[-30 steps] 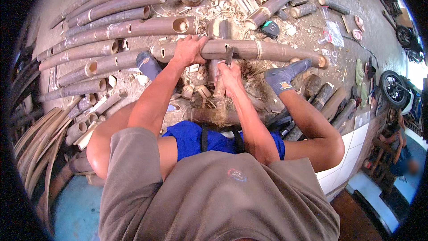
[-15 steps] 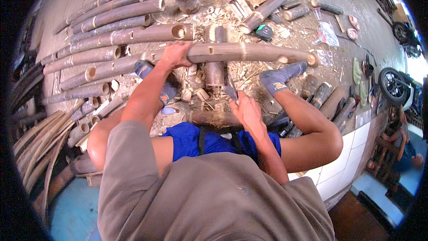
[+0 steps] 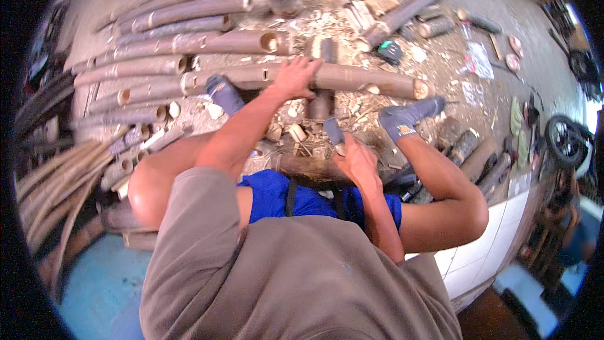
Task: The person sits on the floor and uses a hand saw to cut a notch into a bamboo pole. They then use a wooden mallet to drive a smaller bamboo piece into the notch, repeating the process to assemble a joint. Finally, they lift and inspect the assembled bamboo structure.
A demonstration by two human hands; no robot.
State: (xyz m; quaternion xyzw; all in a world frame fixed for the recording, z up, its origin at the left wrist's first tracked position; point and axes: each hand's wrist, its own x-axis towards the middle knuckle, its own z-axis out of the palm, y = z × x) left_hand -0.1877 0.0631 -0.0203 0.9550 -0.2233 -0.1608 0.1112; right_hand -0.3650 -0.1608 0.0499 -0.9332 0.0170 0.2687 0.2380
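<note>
the round bamboo pole [image 3: 368,80] could roll, because the left hand [image 3: 294,79] lies loosely spread over it, while the right hand [image 3: 359,161] tightly grasps a bladed tool [image 3: 333,131].

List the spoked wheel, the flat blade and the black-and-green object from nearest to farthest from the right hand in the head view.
From the right hand:
1. Flat blade: held, jutting ahead of the fist.
2. Black-and-green object: beyond the bamboo pole, among shavings.
3. Spoked wheel: far right.
</note>
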